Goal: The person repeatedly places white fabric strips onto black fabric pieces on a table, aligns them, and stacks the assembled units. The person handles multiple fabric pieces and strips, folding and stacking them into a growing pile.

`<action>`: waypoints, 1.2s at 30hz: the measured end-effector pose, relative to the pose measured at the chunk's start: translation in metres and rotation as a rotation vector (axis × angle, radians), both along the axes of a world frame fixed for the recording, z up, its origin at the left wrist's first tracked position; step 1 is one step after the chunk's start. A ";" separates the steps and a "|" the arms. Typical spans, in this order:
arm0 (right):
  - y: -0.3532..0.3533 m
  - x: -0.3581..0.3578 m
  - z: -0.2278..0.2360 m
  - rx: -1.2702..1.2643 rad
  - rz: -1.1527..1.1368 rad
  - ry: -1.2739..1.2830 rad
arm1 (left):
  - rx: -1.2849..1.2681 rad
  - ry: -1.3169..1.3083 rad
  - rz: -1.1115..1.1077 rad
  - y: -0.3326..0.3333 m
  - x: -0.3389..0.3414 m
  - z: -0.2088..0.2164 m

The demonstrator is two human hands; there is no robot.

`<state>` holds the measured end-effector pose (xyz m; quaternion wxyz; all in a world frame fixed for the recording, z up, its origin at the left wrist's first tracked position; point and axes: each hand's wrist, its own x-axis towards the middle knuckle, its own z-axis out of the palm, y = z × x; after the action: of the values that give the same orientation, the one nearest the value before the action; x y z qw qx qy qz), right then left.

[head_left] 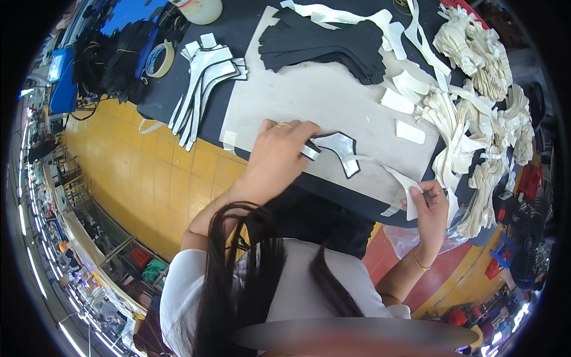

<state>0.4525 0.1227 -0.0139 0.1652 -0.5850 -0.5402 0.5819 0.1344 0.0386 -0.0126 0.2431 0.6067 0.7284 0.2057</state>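
Observation:
On the pale work board [285, 95] lies a cut piece with a silvery white face and black edges [340, 147], its shape curved and branching. My left hand [279, 153] is closed over its left end, with the curled fingers hiding part of it. My right hand [429, 205] pinches a curved strip of white backing material [401, 179] between thumb and fingers. The strip's narrow far end reaches left to the black-edged piece; I cannot tell whether it is attached there. At the left, several similar black-edged white pieces [208, 80] lie in an overlapping fan.
A stack of black cut pieces [324, 44] lies at the board's far side. Heaps of white cut pieces [470, 131] cover the table's right. Loose white scraps [410, 132] lie nearby. A tape roll [160, 60], black bundles [113, 62] and a white tub [201, 9] stand at the far left.

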 end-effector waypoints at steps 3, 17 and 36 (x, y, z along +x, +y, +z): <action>-0.001 -0.001 -0.008 0.092 -0.030 0.016 | 0.047 -0.270 0.238 -0.007 -0.025 0.008; -0.001 -0.019 -0.005 0.253 0.149 -0.357 | 0.426 0.472 0.770 -0.054 -0.151 -0.011; 0.002 -0.072 -0.007 0.752 0.536 -0.402 | 0.338 0.033 0.146 0.143 -0.061 -0.026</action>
<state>0.3805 0.1242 -0.0211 0.1022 -0.4263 -0.8648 0.2450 0.0735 0.1817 -0.0383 0.1103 0.5878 0.7293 0.3323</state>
